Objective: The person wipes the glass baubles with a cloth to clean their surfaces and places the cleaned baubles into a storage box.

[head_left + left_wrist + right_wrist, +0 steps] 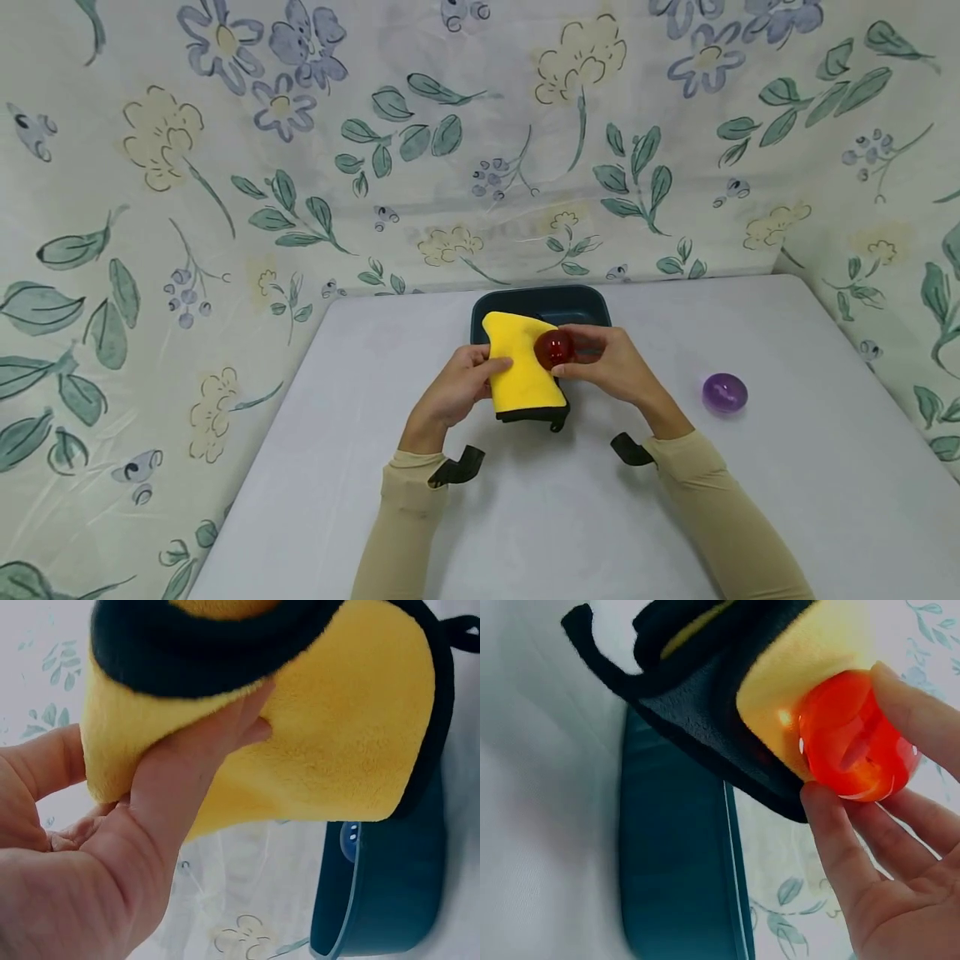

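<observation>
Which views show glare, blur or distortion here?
Head view: even soft light, sharp, edges bowed by the wide lens. Left wrist view: yellow cloth fills the frame, the table washed out. Right wrist view: red ball glows with a bright glint; dark tray is blurred.

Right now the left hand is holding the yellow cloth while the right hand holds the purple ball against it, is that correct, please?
Not quite: the ball in the right hand is red, as the head view and right wrist view show. The purple ball lies apart on the table. The left hand does hold the yellow cloth.
</observation>
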Available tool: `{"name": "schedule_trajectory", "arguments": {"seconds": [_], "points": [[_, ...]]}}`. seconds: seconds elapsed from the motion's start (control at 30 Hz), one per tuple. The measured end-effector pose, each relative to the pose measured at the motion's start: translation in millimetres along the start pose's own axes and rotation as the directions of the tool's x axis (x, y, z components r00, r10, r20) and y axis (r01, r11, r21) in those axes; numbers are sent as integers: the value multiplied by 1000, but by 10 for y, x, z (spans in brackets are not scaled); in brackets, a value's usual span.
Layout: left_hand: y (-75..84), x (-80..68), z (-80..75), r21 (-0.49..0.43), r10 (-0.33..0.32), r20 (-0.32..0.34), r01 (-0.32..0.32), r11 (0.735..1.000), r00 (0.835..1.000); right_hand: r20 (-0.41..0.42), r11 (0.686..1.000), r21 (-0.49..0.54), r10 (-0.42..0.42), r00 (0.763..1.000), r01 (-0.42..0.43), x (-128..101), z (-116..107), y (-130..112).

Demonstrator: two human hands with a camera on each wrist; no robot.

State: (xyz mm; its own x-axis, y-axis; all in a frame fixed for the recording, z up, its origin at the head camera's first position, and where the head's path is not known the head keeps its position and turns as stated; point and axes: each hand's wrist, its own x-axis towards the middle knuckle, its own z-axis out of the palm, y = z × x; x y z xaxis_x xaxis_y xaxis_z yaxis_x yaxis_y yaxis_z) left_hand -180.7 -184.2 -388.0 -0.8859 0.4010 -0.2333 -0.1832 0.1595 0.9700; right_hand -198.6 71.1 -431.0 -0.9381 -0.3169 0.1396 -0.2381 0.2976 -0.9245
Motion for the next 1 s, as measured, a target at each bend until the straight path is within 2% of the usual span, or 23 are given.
{"name": "schedule_trajectory", "arguments": {"seconds": [0.33,0.57,1.0], "points": [[5,-8,-8,-51,22,-51,-24,998,998,20,999,-41,1,1000,-1,-2,-22,-4],[-1,-9,-33,-83,19,-60,-24,996,998,22,999,-42,-12,1000,13,-14,-24,-51],[3,-11,-1,-14,42,-55,-43,999,998,52,999,-13,-47,998,48,-53,22,-127]]}}
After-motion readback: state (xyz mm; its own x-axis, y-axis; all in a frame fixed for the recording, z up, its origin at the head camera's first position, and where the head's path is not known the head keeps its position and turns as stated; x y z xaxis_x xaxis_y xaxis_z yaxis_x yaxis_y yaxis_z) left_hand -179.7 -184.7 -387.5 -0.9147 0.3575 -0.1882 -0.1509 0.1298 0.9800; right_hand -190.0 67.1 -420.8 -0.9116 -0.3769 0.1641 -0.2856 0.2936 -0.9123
